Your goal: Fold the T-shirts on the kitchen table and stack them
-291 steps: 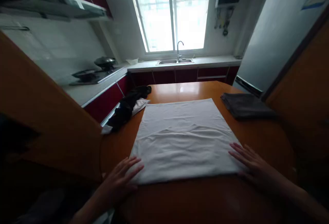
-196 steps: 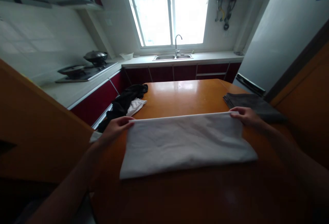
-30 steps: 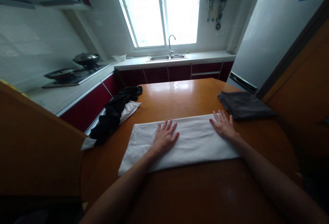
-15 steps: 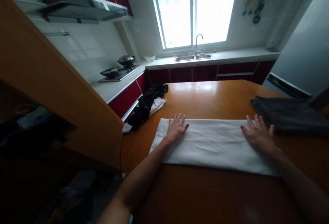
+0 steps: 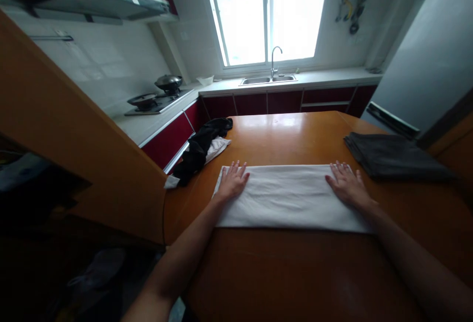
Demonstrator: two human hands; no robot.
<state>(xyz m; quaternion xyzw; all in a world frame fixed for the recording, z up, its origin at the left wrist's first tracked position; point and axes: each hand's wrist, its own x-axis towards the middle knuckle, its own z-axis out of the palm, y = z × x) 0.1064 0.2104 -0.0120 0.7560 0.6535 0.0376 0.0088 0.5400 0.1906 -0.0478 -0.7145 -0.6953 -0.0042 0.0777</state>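
White cloth (image 5: 288, 199), its ends partly hidden under left hand (image 5: 232, 182) and right hand (image 5: 347, 184), both spread flat, gripping nothing, lies mid-tabletop (image 5: 281, 140), before shadowed grey fabric (image 5: 395, 157) toward the right edge and an indistinct black heap (image 5: 202, 145) covering some left edge.

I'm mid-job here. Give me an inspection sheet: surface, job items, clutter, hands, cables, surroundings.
Surface: glossy orange-brown wooden table, reflecting light toward its far side.
Job's things: rectangular folded white cloth, lying flat, lightly creased.
Clutter: crumpled black cloth and crumpled white cloth at left; folded dark-grey cloth at right.
Hands: left hand and right hand spread on the folded white cloth, one near each end.
Cables: nothing seen on the table; dark and yellow lines on the far wall, type unclear.
Surroundings: silver metal double sink below bright glass window; black cooktop with pans at back left.
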